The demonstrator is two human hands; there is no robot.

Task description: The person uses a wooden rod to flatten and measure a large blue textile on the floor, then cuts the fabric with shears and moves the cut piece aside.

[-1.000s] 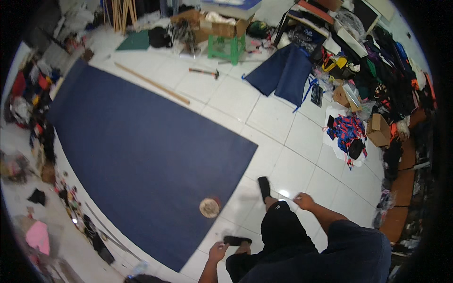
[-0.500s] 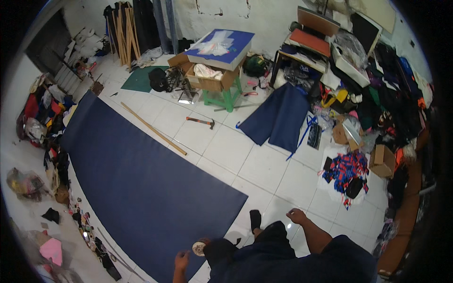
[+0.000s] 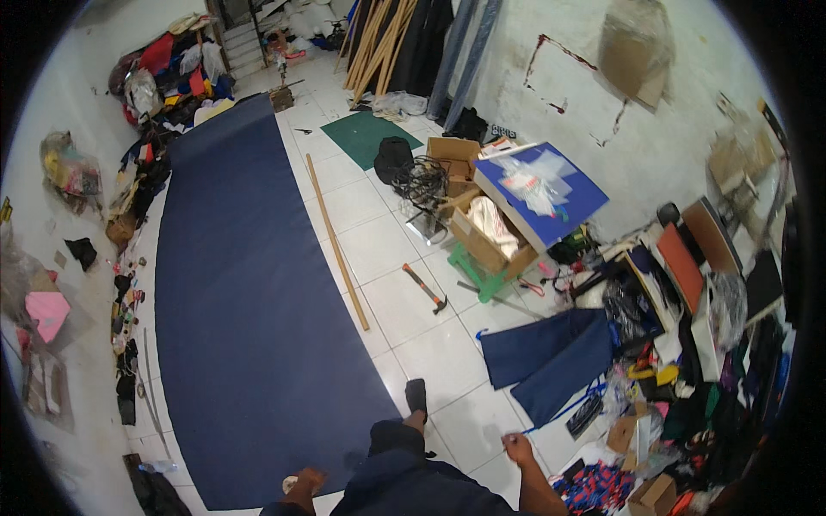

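My left hand [image 3: 307, 479] hangs low at the picture's bottom edge, just beside a small round tape roll [image 3: 289, 486] at the near end of a long dark blue fabric sheet [image 3: 232, 301] spread on the white tiled floor. Whether the fingers touch the roll is unclear. My right hand [image 3: 519, 448] is out to the right with its fingers curled, above bare tile, and nothing shows in it. My dark-trousered leg and black shoe [image 3: 416, 396] stand between the two hands.
A long wooden stick [image 3: 336, 243] lies along the sheet's right edge, with a hammer [image 3: 426, 287] beyond it. A folded blue cloth [image 3: 551, 357], cardboard boxes [image 3: 477, 236] and a green stool [image 3: 475, 271] crowd the right. Piles of clutter line the left wall.
The view has swung up and away from the floor to take in the room's far end. My hands have slid to the bottom edge, and my left hand has come beside the tape roll.
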